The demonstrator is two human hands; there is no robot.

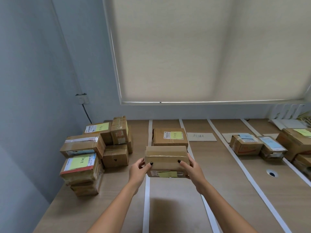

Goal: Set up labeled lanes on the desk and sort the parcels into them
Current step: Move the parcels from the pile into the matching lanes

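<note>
Parcels lay across the wooden desk [227, 190], which white tape strips [147, 190] divided into lanes running away from the person. One cardboard parcel [165, 157] was held up in both hands above the lane between the two leftmost strips, its top sealed with clear tape and a yellow note [167, 174] showing on the face turned toward the camera. The left hand [138, 169] gripped its left end, thumb curled onto the top and fingers wrapped round the side. The right hand [191, 167] gripped the right end the same way, thumb on top, fingers behind the edge. Just beyond the held parcel, in the same lane, a second box [170, 137] with a yellow note rested on the desk. To the left of the leftmost strip stood an unsorted heap of boxes [94, 152], stacked and leaning against one another near the wall, several bearing yellow notes with handwriting too small to read. In the next lane to the right lay a handwritten paper label [201, 137], flat on the wood. Farther right, past another strip, more boxes [259, 146] sat grouped together, some with blue notes. A round cable hole [271, 173] showed in the desk near them. A pale roller blind [202, 47] hung over the window behind the desk
</note>
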